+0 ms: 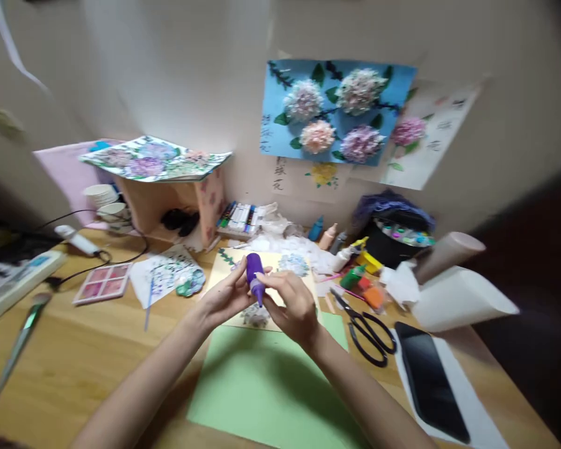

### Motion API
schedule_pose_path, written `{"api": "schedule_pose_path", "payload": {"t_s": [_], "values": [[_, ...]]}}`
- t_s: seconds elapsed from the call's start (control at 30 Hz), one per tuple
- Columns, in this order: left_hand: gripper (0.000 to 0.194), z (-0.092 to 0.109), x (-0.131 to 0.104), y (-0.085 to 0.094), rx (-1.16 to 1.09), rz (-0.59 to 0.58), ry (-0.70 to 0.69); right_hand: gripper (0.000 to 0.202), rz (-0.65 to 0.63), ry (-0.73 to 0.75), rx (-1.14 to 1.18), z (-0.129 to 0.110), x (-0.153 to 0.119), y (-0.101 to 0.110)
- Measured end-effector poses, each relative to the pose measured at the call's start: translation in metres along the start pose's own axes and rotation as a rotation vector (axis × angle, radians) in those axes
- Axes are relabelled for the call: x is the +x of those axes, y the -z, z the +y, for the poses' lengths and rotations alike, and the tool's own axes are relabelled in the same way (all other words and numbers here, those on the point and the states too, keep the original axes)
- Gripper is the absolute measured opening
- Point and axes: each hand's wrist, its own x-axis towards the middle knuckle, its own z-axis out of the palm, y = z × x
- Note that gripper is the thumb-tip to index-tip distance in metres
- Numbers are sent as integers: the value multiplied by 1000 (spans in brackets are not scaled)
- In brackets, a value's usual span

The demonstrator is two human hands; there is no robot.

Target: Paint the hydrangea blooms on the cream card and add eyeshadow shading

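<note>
Between my two hands is a purple squeeze bottle [254,268], tilted with its narrow nozzle pointing down toward me. My left hand [227,296] is closed round the bottle's body from the left side. The fingers of my right hand [292,302] pinch it near the nozzle's collar, from the right. Beneath them lies a cream sheet [224,279] with blue and grey flower clusters, partly hidden by my hands. That sheet overlaps a pale green sheet [262,380] on the wooden table.
Black scissors [369,330] and a phone [430,380] lie at right, near paper rolls [462,299]. Several paint bottles [328,237] stand behind. At left are a pink palette [103,282], a brush [21,346] and a power strip [21,287]. A blue flower picture [327,115] hangs on the wall.
</note>
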Motion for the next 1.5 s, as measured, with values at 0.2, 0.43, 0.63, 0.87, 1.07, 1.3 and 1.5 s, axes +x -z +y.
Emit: {"api": "schedule_pose_path", "payload": {"t_s": [0.2,0.43,0.63,0.87,1.07,1.3,1.5], "values": [[38,39,-58,89,34,399,-332,26,-439,28,227,-2,17,-79],[38,63,-66,137,678,557,-643,31,-645,-413,510,1,49,-136],[35,58,-44,131,879,552,-700,26,-545,-550,529,-7,46,-158],[34,50,-34,136,886,523,-687,17,-490,-536,489,1,34,-164],[34,45,-29,140,897,535,-674,15,-485,-504,458,5,28,-165],[28,39,-24,144,948,542,-689,15,-489,-497,423,6,26,-164],[24,35,-22,143,944,557,-725,14,-489,-506,409,6,25,-164]]}}
